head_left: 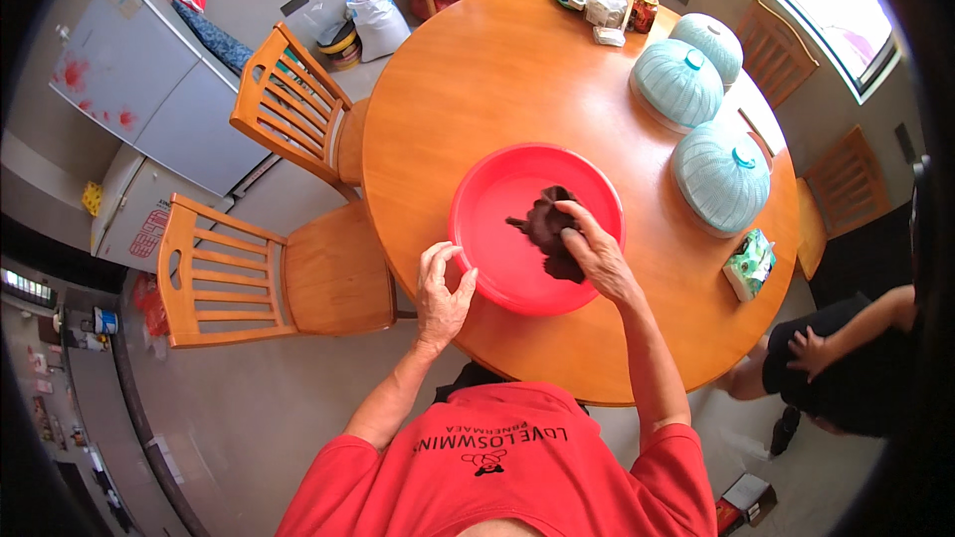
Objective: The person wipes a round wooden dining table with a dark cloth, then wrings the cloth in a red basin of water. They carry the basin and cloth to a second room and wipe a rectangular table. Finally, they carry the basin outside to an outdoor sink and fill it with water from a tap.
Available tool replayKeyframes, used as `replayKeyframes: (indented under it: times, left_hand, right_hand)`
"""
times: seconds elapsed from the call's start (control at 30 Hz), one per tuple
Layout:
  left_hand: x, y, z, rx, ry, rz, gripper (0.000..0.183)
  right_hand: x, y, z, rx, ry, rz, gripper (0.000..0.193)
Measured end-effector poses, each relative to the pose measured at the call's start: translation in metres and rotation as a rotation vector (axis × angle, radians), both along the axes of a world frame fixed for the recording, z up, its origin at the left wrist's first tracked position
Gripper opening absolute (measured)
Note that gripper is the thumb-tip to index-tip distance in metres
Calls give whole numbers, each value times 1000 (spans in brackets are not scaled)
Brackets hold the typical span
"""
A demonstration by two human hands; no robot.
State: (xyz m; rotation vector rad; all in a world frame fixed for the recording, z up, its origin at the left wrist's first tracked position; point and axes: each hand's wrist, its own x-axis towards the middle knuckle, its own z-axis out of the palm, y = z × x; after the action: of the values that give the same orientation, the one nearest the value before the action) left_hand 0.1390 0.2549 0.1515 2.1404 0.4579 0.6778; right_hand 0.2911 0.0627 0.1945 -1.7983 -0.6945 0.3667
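Observation:
A round red plastic basin [489,201] rests on the wooden table near its front edge. Over its inside, my right hand [595,251] is closed on a crumpled dark brown cloth [547,223], pinched between thumb and fingers. The cloth hangs in loose folds, and a thin end sticks out to the left. My left hand [442,298] is at the basin's left rim, its fingers curved and the thumb apart from them. The fingertips are at the rim, with nothing visible between them and the thumb.
Three light blue mesh food covers [679,86] stand on the round table [428,99] at right, beyond a tissue pack [751,264]. Jars [607,3] sit at its far edge. Wooden chairs [338,273] surround it. At right, another person's hand [811,350] rests on their leg.

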Motion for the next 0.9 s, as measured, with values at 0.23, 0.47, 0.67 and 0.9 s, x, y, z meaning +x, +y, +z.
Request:
replayKeyframes:
  times: [0.23,0.47,0.67,0.9]
  left_hand:
    - [49,-17,-5,43,69,-193,40]
    - [96,-15,-60,-562,387,-266,77]
    - [122,-10,-28,-1543,624,-297,77]
    - [153,-4,-90,-2358,42,-844,38]
  right_hand:
    - [37,26,-83,-718,-296,-90,45]
    - [37,47,-90,-840,-329,-45,49]
    - [33,57,-110,-673,-21,-288,45]
    - [-20,103,-38,41,-66,-399,23]
